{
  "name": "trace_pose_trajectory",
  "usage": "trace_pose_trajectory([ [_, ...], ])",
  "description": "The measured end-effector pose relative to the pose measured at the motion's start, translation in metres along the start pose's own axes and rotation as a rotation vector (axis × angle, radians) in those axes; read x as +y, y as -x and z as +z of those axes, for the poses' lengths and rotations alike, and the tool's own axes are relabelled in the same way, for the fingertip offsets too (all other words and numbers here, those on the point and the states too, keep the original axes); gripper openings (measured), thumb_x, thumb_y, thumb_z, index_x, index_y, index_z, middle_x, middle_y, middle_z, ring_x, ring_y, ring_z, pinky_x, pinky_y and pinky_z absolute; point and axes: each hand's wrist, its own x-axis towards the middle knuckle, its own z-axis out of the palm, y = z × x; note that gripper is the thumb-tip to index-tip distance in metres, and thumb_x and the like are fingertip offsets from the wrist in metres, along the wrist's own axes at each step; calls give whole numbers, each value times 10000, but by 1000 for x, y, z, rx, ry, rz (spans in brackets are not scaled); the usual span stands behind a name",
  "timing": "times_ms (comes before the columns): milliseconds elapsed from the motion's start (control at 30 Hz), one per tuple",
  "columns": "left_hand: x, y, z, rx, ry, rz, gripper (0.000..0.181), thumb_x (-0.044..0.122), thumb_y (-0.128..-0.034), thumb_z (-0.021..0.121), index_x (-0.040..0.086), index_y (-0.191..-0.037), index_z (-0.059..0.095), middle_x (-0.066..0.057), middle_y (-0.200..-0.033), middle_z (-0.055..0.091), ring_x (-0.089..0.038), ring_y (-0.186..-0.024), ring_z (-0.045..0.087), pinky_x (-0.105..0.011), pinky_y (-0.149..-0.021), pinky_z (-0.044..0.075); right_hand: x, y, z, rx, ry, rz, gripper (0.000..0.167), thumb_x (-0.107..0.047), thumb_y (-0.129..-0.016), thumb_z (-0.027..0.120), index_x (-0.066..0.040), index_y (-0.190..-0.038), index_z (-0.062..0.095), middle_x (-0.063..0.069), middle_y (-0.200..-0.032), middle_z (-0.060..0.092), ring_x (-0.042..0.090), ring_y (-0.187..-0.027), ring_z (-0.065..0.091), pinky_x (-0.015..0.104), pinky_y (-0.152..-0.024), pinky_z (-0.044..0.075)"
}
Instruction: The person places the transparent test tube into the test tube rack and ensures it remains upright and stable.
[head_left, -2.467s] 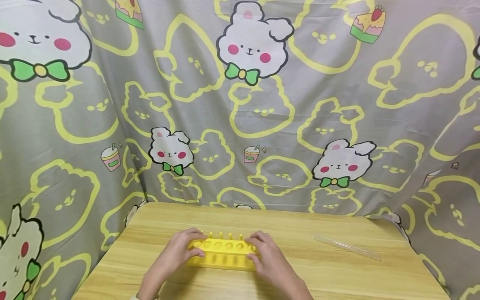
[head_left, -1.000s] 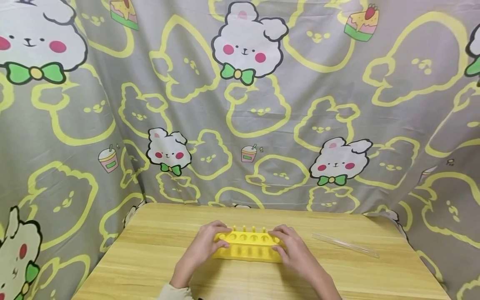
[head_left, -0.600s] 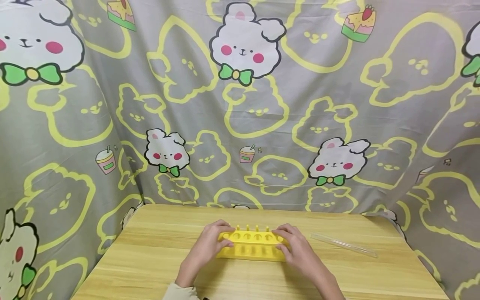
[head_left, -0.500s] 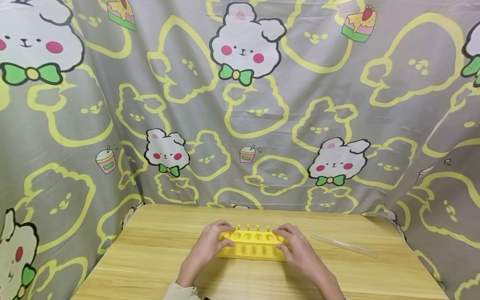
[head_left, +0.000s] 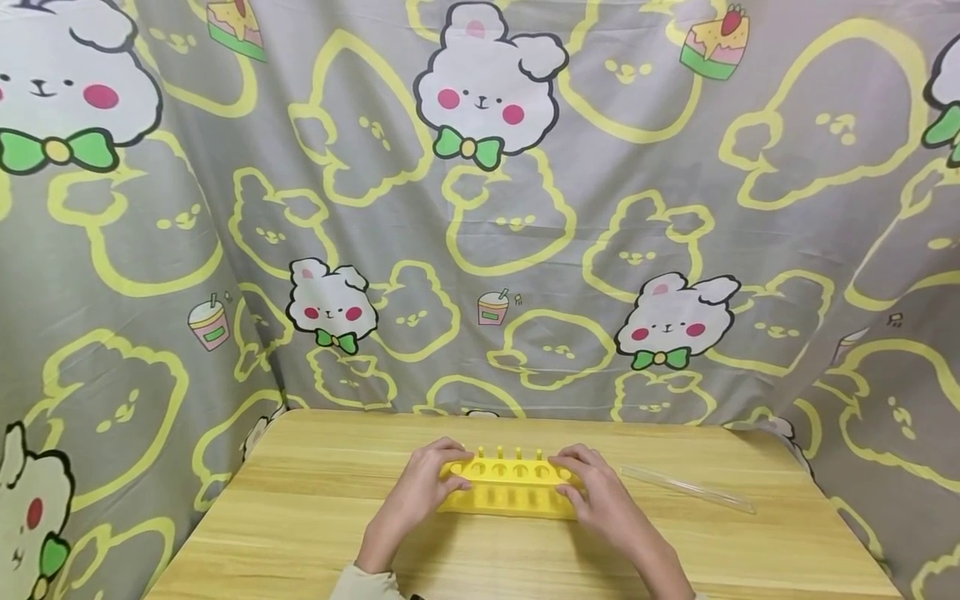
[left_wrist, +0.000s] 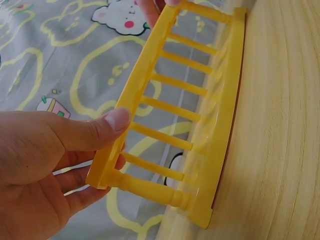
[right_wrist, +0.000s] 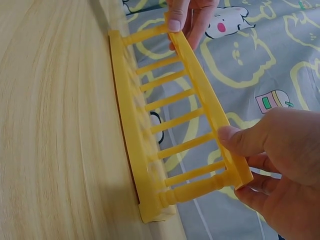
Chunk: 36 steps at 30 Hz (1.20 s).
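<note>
Between both hands a yellow test tube rack [head_left: 510,479] stands upright at the tabletop, with a row of round holes along its top bar and a row of pegs behind. The left hand [head_left: 426,483] grips the left end of the top bar; in the left wrist view its thumb [left_wrist: 112,121] presses on the bar, with fingers behind. At the other end the right hand [head_left: 603,496] holds the bar the same way, thumb [right_wrist: 235,139] on the near side. In the right wrist view the slats and the long base [right_wrist: 127,105] show clearly. Neither view shows a tube in the rack.
A clear tube [head_left: 686,487] lies slantwise on the wooden table [head_left: 300,517], right of the rack. Grey cloth [head_left: 525,367] with rabbit prints hangs behind the table and at both sides.
Over the earlier frames both hands have shifted the rack to the right and slightly away from the person. During the last half second it has barely moved. The clear tube stays put.
</note>
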Motion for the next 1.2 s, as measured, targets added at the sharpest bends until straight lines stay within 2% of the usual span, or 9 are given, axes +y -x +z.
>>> trace_pose_trajectory([
  [300,0,-2,3,-2,1,-2,362,39,-800,859,-51,-1132,746,-129,-1114,706,-288,-1016,696,-376,-896,614,4,1,-2,15,12,-42,396,34,-852,802,-26,-1234,714,20,-1199,631,218,-1129,590,337,-884,598],
  [533,0,-2,6,12,-4,-2,360,40,-791,864,-45,-1122,750,-132,-1115,709,-293,-1021,695,-379,-910,610,6,2,-4,-2,-9,-32,399,25,-860,799,-23,-1246,707,22,-1205,627,220,-1127,590,329,-871,601],
  [667,1,-2,8,9,1,3,359,45,-795,860,-45,-1124,749,-140,-1120,709,-301,-1024,697,-369,-913,609,7,4,-6,-4,-24,-22,404,19,-861,800,-31,-1251,705,30,-1217,632,237,-1130,611,370,-906,601],
  [867,1,-1,7,22,-2,12,360,39,-787,860,-48,-1118,748,-139,-1108,709,-296,-1009,700,-354,-907,610,9,4,-14,77,-49,-28,356,-12,-880,798,-57,-1225,721,39,-1206,661,264,-1140,644,462,-951,584],
  [1000,0,0,5,25,9,6,359,26,-787,857,-49,-1120,747,-136,-1101,708,-292,-1006,698,-353,-905,611,12,2,-19,118,-38,-50,318,-26,-898,785,-77,-1207,728,38,-1202,670,259,-1138,650,482,-948,582],
  [1200,-2,2,5,27,-1,-3,361,27,-790,857,-37,-1130,750,-114,-1094,704,-280,-1013,692,-360,-907,610,21,2,-26,155,-26,-52,332,11,-887,779,-38,-1210,718,84,-1213,677,308,-1151,649,524,-962,565],
])
